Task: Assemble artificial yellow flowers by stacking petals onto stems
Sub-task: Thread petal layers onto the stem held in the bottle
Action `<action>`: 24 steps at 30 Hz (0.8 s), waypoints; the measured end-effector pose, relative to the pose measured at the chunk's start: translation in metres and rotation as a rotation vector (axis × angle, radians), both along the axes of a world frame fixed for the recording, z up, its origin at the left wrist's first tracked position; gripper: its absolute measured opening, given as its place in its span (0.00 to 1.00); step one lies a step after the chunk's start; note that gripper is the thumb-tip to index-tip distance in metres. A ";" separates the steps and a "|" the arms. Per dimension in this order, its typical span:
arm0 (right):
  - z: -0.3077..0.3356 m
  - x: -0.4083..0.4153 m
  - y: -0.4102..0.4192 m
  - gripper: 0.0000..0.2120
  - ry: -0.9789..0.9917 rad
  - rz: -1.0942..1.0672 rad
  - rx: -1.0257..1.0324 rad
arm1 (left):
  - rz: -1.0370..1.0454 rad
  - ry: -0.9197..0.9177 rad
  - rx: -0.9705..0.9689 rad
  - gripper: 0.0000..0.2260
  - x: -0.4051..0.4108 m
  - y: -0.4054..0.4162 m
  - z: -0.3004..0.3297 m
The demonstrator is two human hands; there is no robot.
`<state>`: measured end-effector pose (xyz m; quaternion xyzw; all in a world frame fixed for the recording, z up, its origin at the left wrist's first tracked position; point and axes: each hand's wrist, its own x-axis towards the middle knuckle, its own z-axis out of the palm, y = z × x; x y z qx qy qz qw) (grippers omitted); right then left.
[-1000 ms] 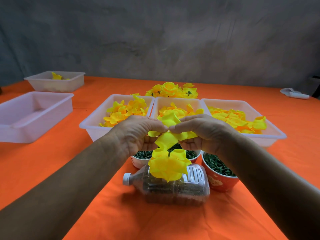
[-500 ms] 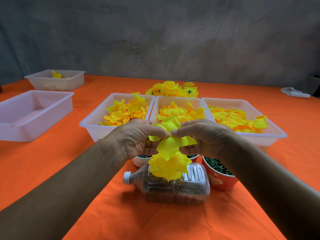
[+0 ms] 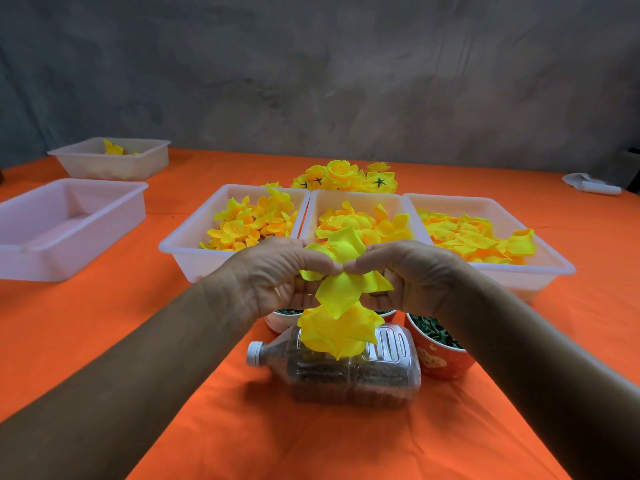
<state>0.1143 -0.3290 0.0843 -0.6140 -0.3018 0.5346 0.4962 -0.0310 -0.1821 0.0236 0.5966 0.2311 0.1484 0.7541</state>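
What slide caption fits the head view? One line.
Both hands pinch a yellow petal layer above the bottle.

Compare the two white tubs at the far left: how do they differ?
The nearer left tub looks larger and lies closer to the camera; the far left tub looks smaller and sits toward the table's back edge. The far one holds a few yellow petals; the nearer shows none. Both are white plastic, rectangular, upright on the orange tablecloth.

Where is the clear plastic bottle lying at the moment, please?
In the head view, the plastic bottle lies on its side near the centre, below the held flower, left of the red cup.
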 end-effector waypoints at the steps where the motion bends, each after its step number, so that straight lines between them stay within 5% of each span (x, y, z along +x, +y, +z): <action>1: 0.000 0.000 0.001 0.09 -0.002 -0.002 0.002 | 0.000 0.012 0.009 0.16 0.000 0.001 0.000; 12: 0.000 0.000 -0.002 0.07 0.031 0.066 0.004 | 0.034 0.022 0.032 0.21 0.001 0.000 0.003; 24: -0.002 -0.001 0.000 0.07 0.046 0.039 -0.004 | -0.061 -0.011 0.013 0.12 0.000 -0.013 0.008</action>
